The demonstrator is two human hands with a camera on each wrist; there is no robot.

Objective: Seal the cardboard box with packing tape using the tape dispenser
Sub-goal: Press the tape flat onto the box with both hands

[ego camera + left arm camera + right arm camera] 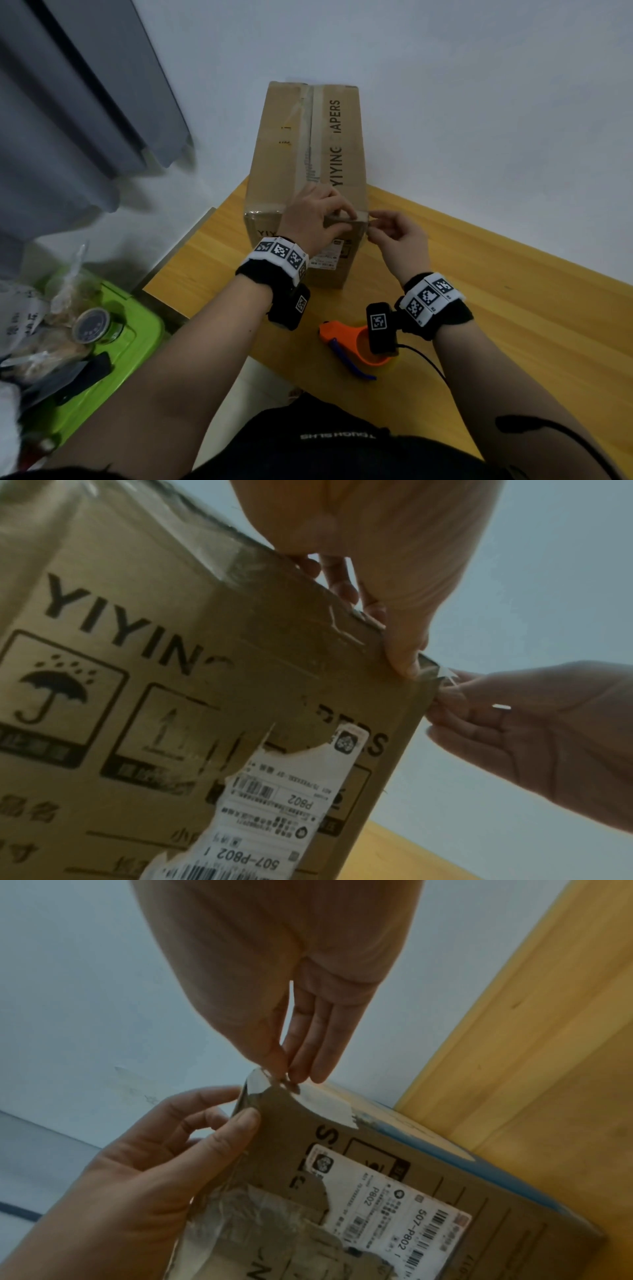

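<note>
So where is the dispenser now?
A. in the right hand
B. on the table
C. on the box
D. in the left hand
B: the dispenser lies on the table; the left hand grips the box edge and the right hand pinches tape at its corner.

Supervisor: Obstructions, head view?

Me: My right wrist camera covers much of the round end of the tape dispenser. My left hand covers the middle of the near top edge of the cardboard box. One printed letter on the top cannot be made out. What lies on the green bin is blurred.

Supervisor: Wrist views?

Me: My left fingers are mostly hidden behind the box's top edge. The packing tape end pinched by my right hand is too small to judge. On the shipping label the fine print is illegible, and the frame cuts off its lower end.
</note>
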